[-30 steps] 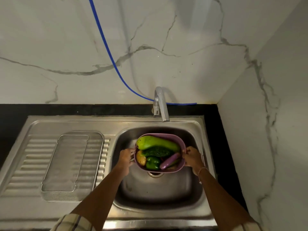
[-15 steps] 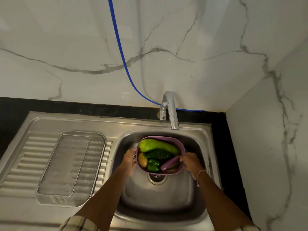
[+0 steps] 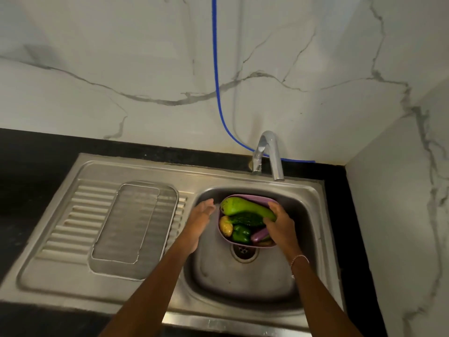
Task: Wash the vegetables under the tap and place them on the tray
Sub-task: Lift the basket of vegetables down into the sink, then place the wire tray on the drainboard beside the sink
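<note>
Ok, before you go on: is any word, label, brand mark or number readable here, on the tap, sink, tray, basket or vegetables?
There is no readable text anywhere in this view.
tap: bare metal, no brand mark shows.
sink: no stamp visible.
tray: plain mesh, no label.
purple basket: no print visible.
green gourd: no sticker.

2 bare arms show, each long and slim. The left hand (image 3: 200, 216) has nothing on it. By the right hand (image 3: 279, 224), a thin, pale, shiny bracelet (image 3: 299, 258) goes round the wrist like a small chain.
</note>
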Demonstrator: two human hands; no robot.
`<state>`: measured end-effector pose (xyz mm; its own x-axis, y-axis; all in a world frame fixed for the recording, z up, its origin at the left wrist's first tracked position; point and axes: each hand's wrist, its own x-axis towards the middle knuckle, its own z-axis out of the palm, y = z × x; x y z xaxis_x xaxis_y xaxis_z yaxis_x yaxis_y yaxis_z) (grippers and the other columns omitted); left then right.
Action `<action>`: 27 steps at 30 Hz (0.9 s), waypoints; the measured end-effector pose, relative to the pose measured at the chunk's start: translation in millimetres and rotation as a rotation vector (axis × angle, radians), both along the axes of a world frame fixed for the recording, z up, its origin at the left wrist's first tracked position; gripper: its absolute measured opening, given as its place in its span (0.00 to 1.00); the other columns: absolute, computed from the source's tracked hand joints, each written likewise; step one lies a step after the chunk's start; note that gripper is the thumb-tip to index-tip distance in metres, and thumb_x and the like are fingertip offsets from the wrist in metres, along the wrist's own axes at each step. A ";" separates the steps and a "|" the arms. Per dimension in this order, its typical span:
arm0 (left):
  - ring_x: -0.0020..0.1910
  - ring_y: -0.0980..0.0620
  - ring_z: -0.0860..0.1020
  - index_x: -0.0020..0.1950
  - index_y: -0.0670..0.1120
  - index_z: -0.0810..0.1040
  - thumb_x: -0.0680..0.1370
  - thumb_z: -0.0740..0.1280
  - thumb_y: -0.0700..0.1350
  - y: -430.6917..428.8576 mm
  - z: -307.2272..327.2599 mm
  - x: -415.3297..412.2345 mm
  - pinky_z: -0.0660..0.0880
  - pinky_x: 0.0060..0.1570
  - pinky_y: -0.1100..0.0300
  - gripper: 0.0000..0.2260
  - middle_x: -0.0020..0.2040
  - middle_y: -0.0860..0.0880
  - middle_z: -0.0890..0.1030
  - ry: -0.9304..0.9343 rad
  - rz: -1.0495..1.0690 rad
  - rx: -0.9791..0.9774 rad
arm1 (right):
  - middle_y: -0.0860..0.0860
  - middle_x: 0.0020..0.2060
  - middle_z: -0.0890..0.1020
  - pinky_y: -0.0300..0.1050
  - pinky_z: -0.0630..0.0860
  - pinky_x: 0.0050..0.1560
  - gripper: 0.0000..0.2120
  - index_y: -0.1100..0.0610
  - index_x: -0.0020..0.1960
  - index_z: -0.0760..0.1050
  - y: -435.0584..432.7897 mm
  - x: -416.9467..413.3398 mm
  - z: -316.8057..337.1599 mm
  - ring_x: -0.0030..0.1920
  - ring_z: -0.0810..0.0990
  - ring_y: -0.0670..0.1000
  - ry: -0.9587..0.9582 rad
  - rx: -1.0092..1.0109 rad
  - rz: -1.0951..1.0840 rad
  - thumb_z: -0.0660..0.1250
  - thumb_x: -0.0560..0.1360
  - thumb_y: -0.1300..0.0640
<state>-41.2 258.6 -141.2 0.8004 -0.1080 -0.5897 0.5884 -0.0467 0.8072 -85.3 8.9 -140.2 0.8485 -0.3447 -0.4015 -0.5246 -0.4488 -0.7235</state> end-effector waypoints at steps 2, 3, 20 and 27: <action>0.70 0.52 0.74 0.75 0.48 0.73 0.85 0.64 0.46 8.1 8.8 -7.1 0.68 0.72 0.54 0.18 0.69 0.51 0.77 -0.031 0.011 -0.003 | 0.56 0.66 0.81 0.38 0.77 0.56 0.26 0.56 0.77 0.71 21.5 -1.8 1.5 0.61 0.81 0.57 -0.009 -0.012 0.005 0.69 0.81 0.63; 0.69 0.52 0.75 0.74 0.48 0.74 0.85 0.63 0.46 13.4 14.1 -9.6 0.69 0.72 0.54 0.17 0.67 0.52 0.78 -0.045 0.024 -0.009 | 0.56 0.65 0.82 0.40 0.81 0.55 0.25 0.56 0.76 0.72 33.8 -2.4 2.1 0.59 0.82 0.57 -0.010 -0.013 0.014 0.69 0.80 0.62; 0.57 0.43 0.83 0.66 0.44 0.77 0.84 0.65 0.40 171.3 45.0 4.4 0.80 0.57 0.52 0.11 0.61 0.46 0.83 -0.179 0.362 -0.019 | 0.56 0.51 0.86 0.52 0.83 0.52 0.12 0.50 0.58 0.79 219.4 -7.1 -11.6 0.49 0.83 0.53 0.041 0.432 0.005 0.68 0.79 0.65; 0.49 0.47 0.82 0.55 0.48 0.83 0.81 0.68 0.42 216.1 49.8 14.5 0.81 0.54 0.47 0.06 0.52 0.45 0.85 -0.197 0.557 0.138 | 0.53 0.50 0.86 0.51 0.85 0.54 0.12 0.51 0.59 0.81 258.3 -4.5 -6.3 0.47 0.84 0.51 0.127 0.597 -0.118 0.67 0.80 0.65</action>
<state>-26.7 474.7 -91.4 0.8102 0.4253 -0.4033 0.3946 0.1129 0.9119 -89.8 267.2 -146.5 0.7515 -0.1181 -0.6491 -0.6443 0.0807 -0.7605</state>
